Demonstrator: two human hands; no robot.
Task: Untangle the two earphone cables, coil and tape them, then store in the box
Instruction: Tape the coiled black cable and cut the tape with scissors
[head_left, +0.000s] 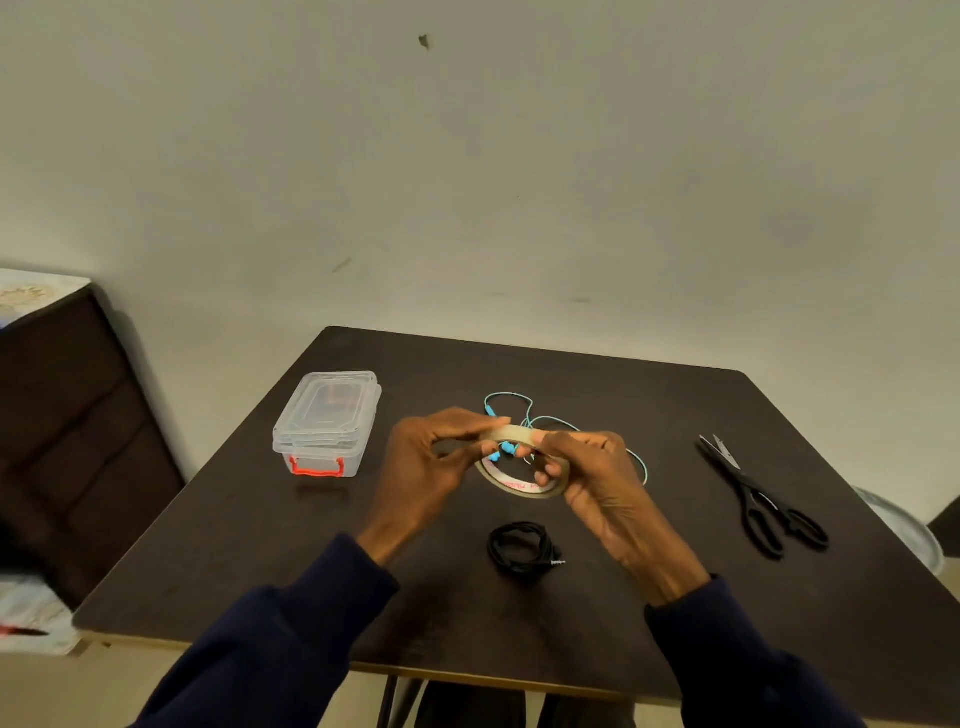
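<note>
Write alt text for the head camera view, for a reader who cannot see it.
A left hand and a right hand hold a tape roll above a dark table. A coiled black cable lies nearer the person, a loose blue cable behind the hands; a shut clear box sits to the left, black scissors to the right.

1. The person wears a long-sleeved top of dark navy cloth, plain and matte.
2. The left sleeve (291, 639) reaches the wrist; its cuff is loose, with soft folds.
3. The right sleeve (737, 660) is of the same cloth and also ends at the wrist.
4. The left hand (428, 465) and the right hand (602, 480) are bare from the wrist on.
</note>
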